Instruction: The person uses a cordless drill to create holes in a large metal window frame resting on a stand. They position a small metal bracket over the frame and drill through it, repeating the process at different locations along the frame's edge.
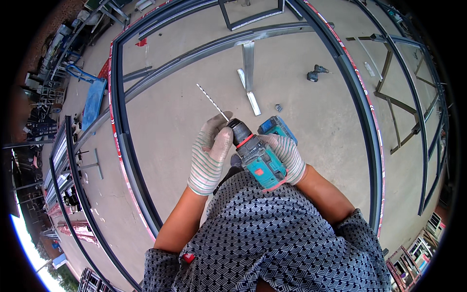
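Observation:
A teal and black cordless drill (262, 163) is held in front of my body, tilted toward the upper left. My right hand (287, 155), in a striped knit glove, is wrapped round its grip, with the battery (277, 127) showing beyond the fingers. A long spiral drill bit (210, 100) sticks out from the black chuck (239, 130). My left hand (208, 155), gloved alike, closes its thumb and fingertips about the base of the bit at the chuck's nose. The exact contact of the fingertips is partly hidden.
Dark metal frame bars (127, 146) run along both sides of me, and a steel beam (194, 48) crosses ahead. On the floor lie a second drill (316, 73), a short metal piece (254, 103) and a small block (278, 107). A blue cart (94, 103) stands left.

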Motion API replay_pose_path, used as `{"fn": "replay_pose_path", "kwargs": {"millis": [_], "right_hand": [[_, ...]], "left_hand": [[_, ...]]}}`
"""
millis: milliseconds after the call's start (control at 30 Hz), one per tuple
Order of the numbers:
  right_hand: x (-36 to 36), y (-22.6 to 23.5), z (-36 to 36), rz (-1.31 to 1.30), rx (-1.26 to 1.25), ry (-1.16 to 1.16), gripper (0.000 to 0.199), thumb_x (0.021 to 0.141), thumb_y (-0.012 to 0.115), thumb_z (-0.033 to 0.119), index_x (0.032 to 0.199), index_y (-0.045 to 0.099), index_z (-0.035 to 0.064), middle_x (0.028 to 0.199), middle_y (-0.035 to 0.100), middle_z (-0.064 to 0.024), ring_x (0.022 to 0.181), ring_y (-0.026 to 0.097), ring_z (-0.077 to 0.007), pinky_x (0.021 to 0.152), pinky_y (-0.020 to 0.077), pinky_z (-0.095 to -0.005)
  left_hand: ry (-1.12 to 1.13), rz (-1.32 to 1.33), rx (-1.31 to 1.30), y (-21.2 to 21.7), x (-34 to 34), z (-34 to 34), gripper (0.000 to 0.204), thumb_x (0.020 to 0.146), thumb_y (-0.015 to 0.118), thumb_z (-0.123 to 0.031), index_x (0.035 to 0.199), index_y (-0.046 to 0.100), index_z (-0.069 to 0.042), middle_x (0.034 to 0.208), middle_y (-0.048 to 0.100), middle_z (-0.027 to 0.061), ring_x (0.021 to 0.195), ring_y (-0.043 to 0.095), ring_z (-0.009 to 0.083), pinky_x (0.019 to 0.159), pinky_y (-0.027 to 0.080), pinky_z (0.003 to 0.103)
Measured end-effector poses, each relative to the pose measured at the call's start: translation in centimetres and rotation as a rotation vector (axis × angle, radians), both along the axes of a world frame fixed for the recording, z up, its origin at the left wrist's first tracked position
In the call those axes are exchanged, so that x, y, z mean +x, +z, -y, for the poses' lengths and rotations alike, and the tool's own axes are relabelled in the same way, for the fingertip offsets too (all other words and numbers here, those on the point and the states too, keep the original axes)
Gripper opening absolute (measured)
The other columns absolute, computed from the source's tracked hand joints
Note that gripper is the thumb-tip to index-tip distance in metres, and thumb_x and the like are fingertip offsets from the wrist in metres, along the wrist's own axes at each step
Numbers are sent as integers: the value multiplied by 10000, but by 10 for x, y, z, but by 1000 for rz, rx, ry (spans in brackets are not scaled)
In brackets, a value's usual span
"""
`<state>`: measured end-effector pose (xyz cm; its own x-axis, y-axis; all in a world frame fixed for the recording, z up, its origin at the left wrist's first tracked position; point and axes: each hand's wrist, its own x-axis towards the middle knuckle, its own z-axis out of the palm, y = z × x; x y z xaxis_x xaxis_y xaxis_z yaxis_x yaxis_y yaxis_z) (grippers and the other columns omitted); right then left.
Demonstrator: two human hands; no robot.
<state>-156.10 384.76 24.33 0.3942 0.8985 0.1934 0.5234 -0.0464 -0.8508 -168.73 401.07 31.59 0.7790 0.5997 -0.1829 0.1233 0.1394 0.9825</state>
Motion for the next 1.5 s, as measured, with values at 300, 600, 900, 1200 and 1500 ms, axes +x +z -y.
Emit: {"fn": "replay_pose_path", "kwargs": {"millis": [300, 600, 900, 1200, 1500], "right_hand": [[22, 26, 6, 290, -206, 268, 339, 853, 679, 235, 1113, 574, 45, 883, 680, -186, 846, 716, -394, 738, 563, -486], [33, 54, 1, 390, -240, 482, 214, 931, 598, 212, 1084, 599, 63, 959, 690, -205, 933, 710, -401, 780, 559, -484], [27, 44, 18, -686, -241, 261, 345, 1069, 518, 246, 1341, 562, 38, 1178, 696, -164, 1071, 696, -299, 968, 569, -416], [8, 64, 8, -2255, 83, -40, 194, 1100, 469, 164, 1190, 616, 75, 1116, 695, -88, 971, 684, -183, 915, 579, -324], [3, 78, 1, -2346, 440, 250, 329, 1120, 429, 263, 1313, 576, 40, 1229, 677, -136, 1070, 675, -266, 992, 552, -412]], "left_hand": [[-779, -78, 1480, 53, 5, -28, 549, 715, 825, -152, 1228, 637, -103, 1184, 641, 139, 1162, 627, 341, 1003, 505, 507], [-1627, -867, 1101, 85, 66, -24, 269, 855, 710, -320, 1035, 690, -121, 851, 721, 169, 838, 709, 400, 742, 559, 477], [-1262, -530, 1378, 87, 76, -27, 212, 870, 702, -333, 941, 718, -134, 779, 712, 154, 762, 715, 387, 667, 566, 480], [-1135, -197, 1574, 108, 97, -31, 171, 839, 707, -317, 832, 733, -148, 691, 678, 133, 676, 694, 367, 602, 537, 468], [-845, 23, 1579, 134, 109, -30, 129, 624, 800, -208, 657, 705, -128, 587, 622, 111, 603, 653, 348, 557, 501, 425]]}}
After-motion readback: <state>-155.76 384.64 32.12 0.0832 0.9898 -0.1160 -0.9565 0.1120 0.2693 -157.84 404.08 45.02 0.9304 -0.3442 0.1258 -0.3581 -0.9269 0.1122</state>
